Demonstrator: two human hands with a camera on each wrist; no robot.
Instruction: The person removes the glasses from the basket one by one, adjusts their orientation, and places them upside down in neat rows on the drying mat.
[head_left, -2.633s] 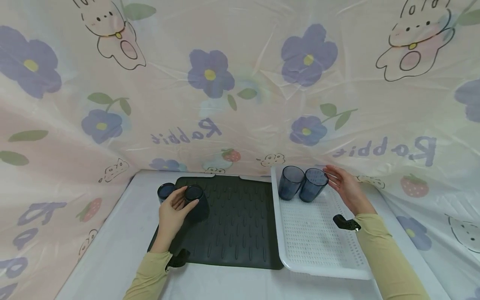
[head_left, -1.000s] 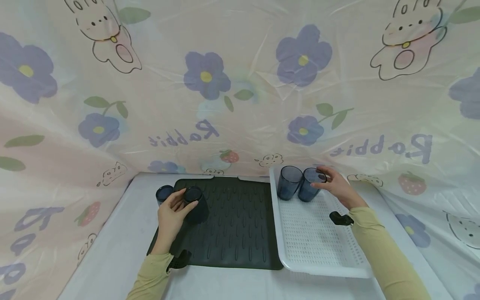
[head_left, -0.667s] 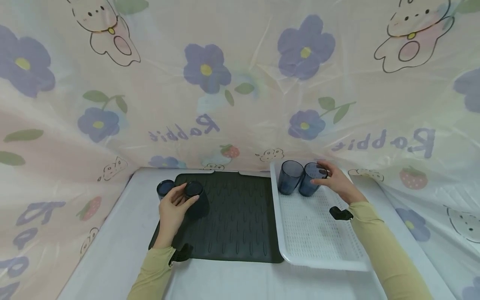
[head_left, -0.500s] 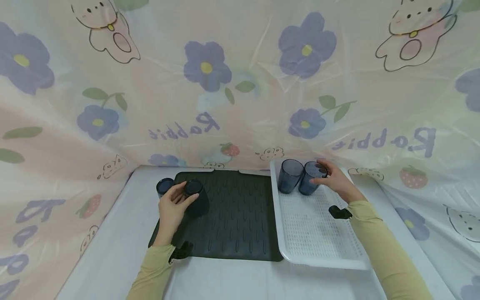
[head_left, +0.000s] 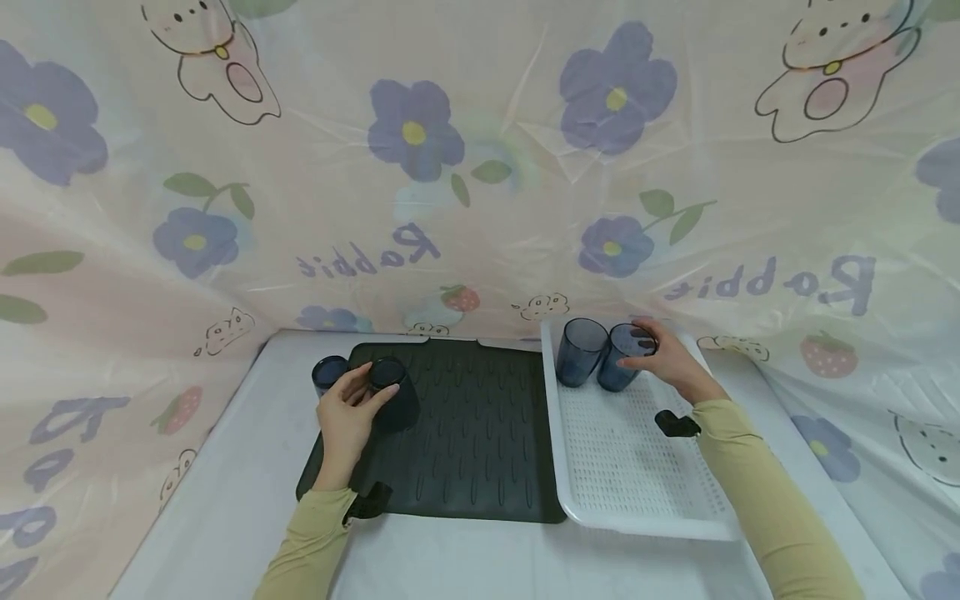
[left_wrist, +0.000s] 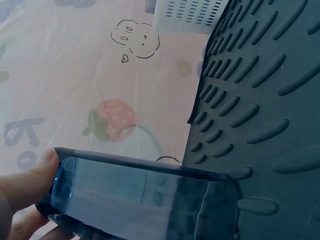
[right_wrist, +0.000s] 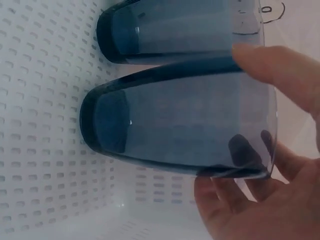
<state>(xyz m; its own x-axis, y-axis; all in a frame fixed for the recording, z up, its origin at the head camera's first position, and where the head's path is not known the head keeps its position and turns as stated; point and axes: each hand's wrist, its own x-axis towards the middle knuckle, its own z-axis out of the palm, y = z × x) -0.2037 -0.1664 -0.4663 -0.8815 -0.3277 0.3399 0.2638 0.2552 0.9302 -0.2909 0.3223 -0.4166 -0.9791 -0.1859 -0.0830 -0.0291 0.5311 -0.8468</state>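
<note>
On the dark ribbed mat (head_left: 480,433), a blue-tinted drinking glass (left_wrist: 145,195) stands upside down. My left hand (head_left: 348,425) pinches it near its upturned base between thumb and fingers. Another blue glass (head_left: 328,372) is just left of it, partly hidden by that hand. Two more glasses stand upright in the far left corner of the white perforated basket (head_left: 660,527). Thumb and fingers of my right hand (head_left: 671,362) grip the right-hand glass (right_wrist: 175,120) near its rim; its base touches the basket floor. Its neighbour (head_left: 581,353) stands close beside it on the left.
The basket's raised left wall borders the mat's right edge. White cloth covers the table (head_left: 465,558). A printed plastic curtain (head_left: 480,200) with flowers and rabbits hangs right behind the mat and basket and along the left side.
My right hand has moved left from beside the right-hand glass in the basket and now grips its rim. My left hand keeps its hold on the upside-down glass. The head view has shifted slightly.
</note>
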